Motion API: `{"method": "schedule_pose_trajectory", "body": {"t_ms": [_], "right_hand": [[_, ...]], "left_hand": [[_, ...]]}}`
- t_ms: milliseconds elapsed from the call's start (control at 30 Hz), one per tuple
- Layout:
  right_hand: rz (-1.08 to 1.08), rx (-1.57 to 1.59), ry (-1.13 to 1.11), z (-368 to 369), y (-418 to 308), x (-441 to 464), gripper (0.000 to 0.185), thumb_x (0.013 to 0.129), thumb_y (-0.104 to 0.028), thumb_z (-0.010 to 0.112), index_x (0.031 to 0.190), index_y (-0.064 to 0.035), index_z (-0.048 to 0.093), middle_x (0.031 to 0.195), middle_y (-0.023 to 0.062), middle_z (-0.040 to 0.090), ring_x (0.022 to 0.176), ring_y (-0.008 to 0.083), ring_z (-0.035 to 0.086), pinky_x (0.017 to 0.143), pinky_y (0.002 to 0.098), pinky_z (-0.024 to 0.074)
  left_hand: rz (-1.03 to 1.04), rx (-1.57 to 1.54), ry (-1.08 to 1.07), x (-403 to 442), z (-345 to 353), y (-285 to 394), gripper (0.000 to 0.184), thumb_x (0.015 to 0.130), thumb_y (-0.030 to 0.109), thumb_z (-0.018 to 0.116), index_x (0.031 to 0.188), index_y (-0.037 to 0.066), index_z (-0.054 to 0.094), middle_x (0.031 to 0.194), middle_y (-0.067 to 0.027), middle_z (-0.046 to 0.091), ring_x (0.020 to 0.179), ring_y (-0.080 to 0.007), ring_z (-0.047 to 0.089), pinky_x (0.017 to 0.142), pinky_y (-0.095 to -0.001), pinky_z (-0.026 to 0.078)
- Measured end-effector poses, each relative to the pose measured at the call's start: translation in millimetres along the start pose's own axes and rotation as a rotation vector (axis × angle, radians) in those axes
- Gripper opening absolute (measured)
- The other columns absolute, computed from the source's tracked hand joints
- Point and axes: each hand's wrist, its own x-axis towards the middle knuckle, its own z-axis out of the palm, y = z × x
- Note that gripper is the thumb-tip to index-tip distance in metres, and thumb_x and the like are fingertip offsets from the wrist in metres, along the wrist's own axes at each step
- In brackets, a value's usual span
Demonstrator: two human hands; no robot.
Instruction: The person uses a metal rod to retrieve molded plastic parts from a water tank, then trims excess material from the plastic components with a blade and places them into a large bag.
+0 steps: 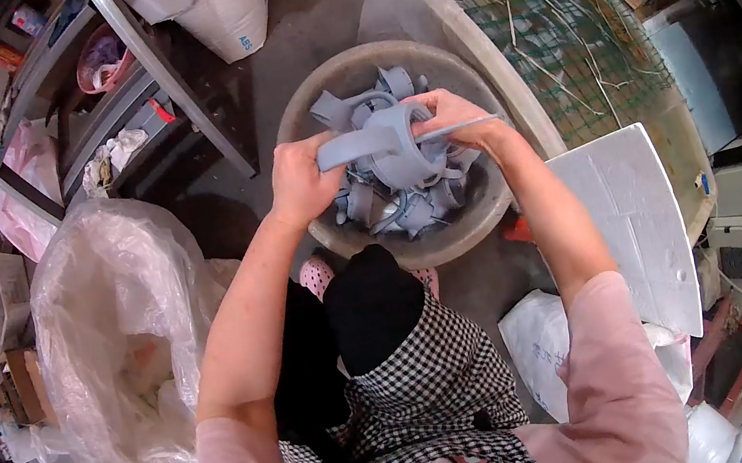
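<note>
Over a round basin (302, 111), both hands hold up a grey plastic part (397, 151) with a ring-shaped body and a curved arm. My left hand (306, 181) is closed round the end of the curved arm. My right hand (455, 119) grips the ring's right side, its fingers partly hidden behind the part. A thin grey strip sticks out to the right across my right hand. Beneath the held part, several similar grey parts (412, 210) lie heaped in the basin.
A large clear plastic bag (81, 349) stands open at the left, below a metal rack (169, 79). A white sack (232, 19) is at the top. Right of the basin are a tub with green netting (557, 53) and a white foam board (629, 218).
</note>
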Motion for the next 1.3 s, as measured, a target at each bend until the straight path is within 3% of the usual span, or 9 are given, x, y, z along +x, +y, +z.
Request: {"method": "schedule_pose_trajectory", "body": {"t_ms": [333,433,500,633,733,833,1000,1067,1300], "right_hand": [[-0.096,0.053,0.033,11,7,-10,0.046,0.069,-0.011,0.065,0.113,-0.0002,0.060,0.105,0.0051,0.062,0.095,0.0141,0.056,0.087,0.0269,0.0428],[-0.295,-0.535,0.269,16,48,-6,0.041,0.068,-0.009,0.062,0.107,0.0001,0.062,0.104,0.0119,0.064,0.096,0.0212,0.060,0.088,0.0320,0.0438],[-0.388,-0.655,0.405,15,64,3,0.035,0.066,-0.005,0.060,0.100,0.0007,0.064,0.103,0.0199,0.063,0.099,0.0288,0.060,0.090,0.0351,0.0432],[-0.167,-0.322,0.299,11,43,-3,0.041,0.067,-0.007,0.066,0.108,0.0000,0.061,0.102,0.0162,0.064,0.099,0.0250,0.060,0.091,0.0332,0.0424],[-0.217,-0.089,0.454,-14,63,-13,0.043,0.071,-0.008,0.068,0.112,-0.0008,0.058,0.100,0.0155,0.064,0.096,0.0228,0.061,0.087,0.0320,0.0454],[-0.140,-0.605,0.863,-25,68,-25,0.039,0.076,-0.011,0.067,0.112,-0.0023,0.056,0.109,0.0165,0.058,0.090,0.0223,0.063,0.078,0.0325,0.0509],[-0.163,-0.499,0.730,1,23,-53,0.040,0.076,-0.014,0.068,0.112,-0.0026,0.054,0.105,0.0153,0.058,0.092,0.0248,0.062,0.078,0.0331,0.0505],[-0.074,-0.989,0.795,-8,24,-59,0.047,0.075,-0.016,0.071,0.116,-0.0051,0.052,0.108,0.0158,0.055,0.096,0.0247,0.061,0.078,0.0344,0.0505],[-0.270,-0.517,0.577,14,-26,-106,0.061,0.071,-0.015,0.075,0.123,-0.0118,0.044,0.114,0.0147,0.050,0.098,0.0261,0.057,0.084,0.0369,0.0485]], "left_hand": [[-0.056,0.205,-0.074,-3,11,-8,0.018,0.064,0.012,0.060,0.080,0.009,0.067,0.067,-0.0177,0.060,0.066,-0.0374,0.058,0.061,-0.0411,0.048],[-0.132,0.298,-0.199,-13,29,-27,0.029,0.059,0.014,0.063,0.087,0.010,0.068,0.070,-0.0172,0.062,0.068,-0.0365,0.059,0.066,-0.0428,0.049],[0.043,0.404,-0.116,-21,42,-39,0.034,0.057,0.016,0.065,0.090,0.012,0.069,0.072,-0.0183,0.063,0.068,-0.0353,0.060,0.068,-0.0434,0.048],[-0.024,0.341,-0.169,-12,37,-38,0.031,0.060,0.018,0.065,0.090,0.012,0.068,0.066,-0.0134,0.062,0.065,-0.0347,0.061,0.065,-0.0443,0.048],[-0.039,0.388,-0.145,-11,37,-30,0.024,0.063,0.018,0.064,0.086,0.011,0.067,0.063,-0.0138,0.061,0.062,-0.0353,0.060,0.061,-0.0450,0.048],[-0.124,0.445,0.022,-2,42,-19,0.015,0.066,0.018,0.064,0.077,0.009,0.064,0.061,-0.0175,0.059,0.060,-0.0371,0.060,0.059,-0.0458,0.048],[-0.255,0.361,0.138,5,55,2,0.015,0.071,0.021,0.064,0.076,0.007,0.062,0.062,-0.0187,0.059,0.064,-0.0391,0.060,0.062,-0.0483,0.047],[-0.263,0.370,0.162,5,58,9,0.015,0.072,0.021,0.065,0.076,0.007,0.061,0.062,-0.0190,0.060,0.064,-0.0389,0.060,0.062,-0.0475,0.047],[-0.178,0.373,0.134,5,57,76,0.018,0.071,0.020,0.065,0.076,0.005,0.058,0.065,-0.0196,0.060,0.065,-0.0384,0.061,0.061,-0.0462,0.047]]}}
